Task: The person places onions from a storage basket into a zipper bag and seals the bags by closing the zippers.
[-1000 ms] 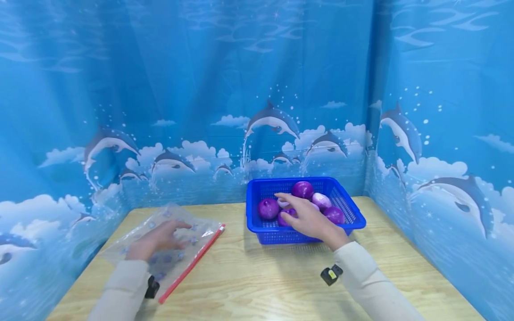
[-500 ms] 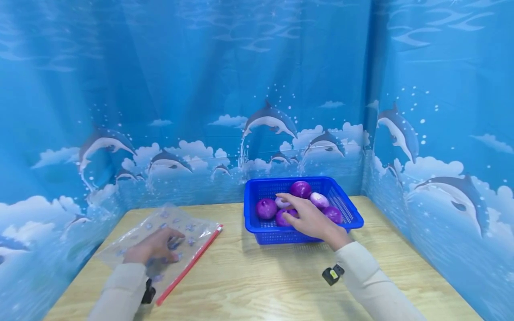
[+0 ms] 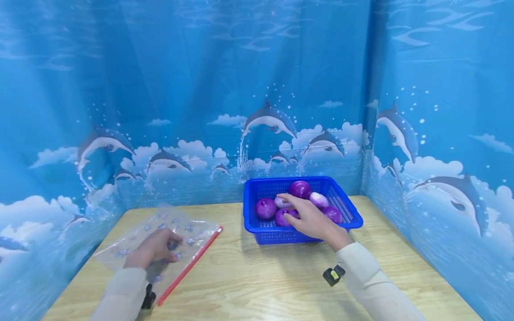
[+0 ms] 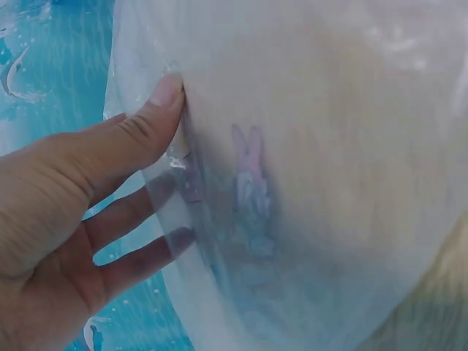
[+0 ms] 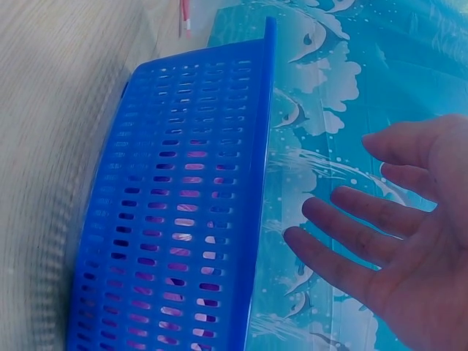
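A clear zip bag (image 3: 201, 232) with small printed figures and a red zip strip (image 3: 190, 265) lies on the left of the table. My left hand (image 3: 154, 247) pinches its film between thumb and fingers; in the left wrist view the thumb (image 4: 139, 131) presses the plastic, which stands up beside it. My right hand (image 3: 311, 218) hovers over the near rim of a blue basket (image 3: 277, 238), fingers spread and relaxed, holding nothing. Inside are several red onions (image 3: 266, 208), some paler, like the whitish-purple onion (image 3: 318, 199). The hand partly hides the middle ones.
The wooden table (image 3: 257, 281) runs to a blue curtain (image 3: 188, 89) printed with dolphins, at the back and both sides. Bare tabletop lies between bag and basket. Each wrist carries a small black camera (image 3: 333, 275).
My left hand has come down onto the bag and its fingers have closed on the film. The right hand stays over the basket. The view has shifted slightly.
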The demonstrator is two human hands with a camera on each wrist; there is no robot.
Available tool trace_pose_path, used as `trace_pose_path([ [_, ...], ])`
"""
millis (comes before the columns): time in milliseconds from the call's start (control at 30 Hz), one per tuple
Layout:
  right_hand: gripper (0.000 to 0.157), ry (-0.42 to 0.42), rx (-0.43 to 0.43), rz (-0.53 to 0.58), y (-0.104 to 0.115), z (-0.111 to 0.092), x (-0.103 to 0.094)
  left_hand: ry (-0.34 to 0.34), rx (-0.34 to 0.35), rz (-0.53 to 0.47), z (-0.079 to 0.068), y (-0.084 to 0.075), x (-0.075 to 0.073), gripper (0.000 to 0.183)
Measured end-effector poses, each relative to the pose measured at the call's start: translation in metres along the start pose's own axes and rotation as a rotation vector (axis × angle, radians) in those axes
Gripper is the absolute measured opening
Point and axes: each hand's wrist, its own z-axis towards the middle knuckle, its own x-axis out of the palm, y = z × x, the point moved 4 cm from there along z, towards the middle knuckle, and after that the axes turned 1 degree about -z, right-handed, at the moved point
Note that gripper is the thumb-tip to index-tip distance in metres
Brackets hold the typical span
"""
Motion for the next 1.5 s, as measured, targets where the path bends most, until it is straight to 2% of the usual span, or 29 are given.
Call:
trace_pose_path([
  [267, 0.052, 0.005, 0.002, -0.004, -0.002, 0.001, 0.001, -0.126, 0.039, 0.060, -0.003, -0.003, -0.003, 0.020],
  [433, 0.052, 0.006, 0.004, 0.001, -0.002, 0.002, 0.001, -0.176, 0.050, 0.037, -0.006, -0.008, -0.008, 0.008],
  [800, 0.053, 0.004, 0.019, 0.006, 0.001, 0.003, 0.001, -0.196, -0.027, -0.041, -0.004, -0.016, -0.025, 0.006],
  [967, 0.051, -0.006, 0.026, 0.039, 0.003, 0.003, 0.002, -0.229, -0.036, -0.021, -0.009, -0.024, -0.035, 0.008],
  [1133, 0.042, -0.028, 0.019, 0.099, 0.007, 0.004, 0.005, -0.280, -0.041, -0.007, -0.018, -0.036, -0.042, 0.011],
  [1333, 0.029, -0.044, -0.007, 0.127, 0.014, 0.006, 0.011, -0.293, -0.057, -0.023, -0.025, -0.051, -0.047, 0.011],
  [1500, 0.025, -0.033, -0.006, 0.145, 0.019, 0.009, 0.019, -0.299, -0.078, -0.036, -0.032, -0.064, -0.049, 0.013],
])
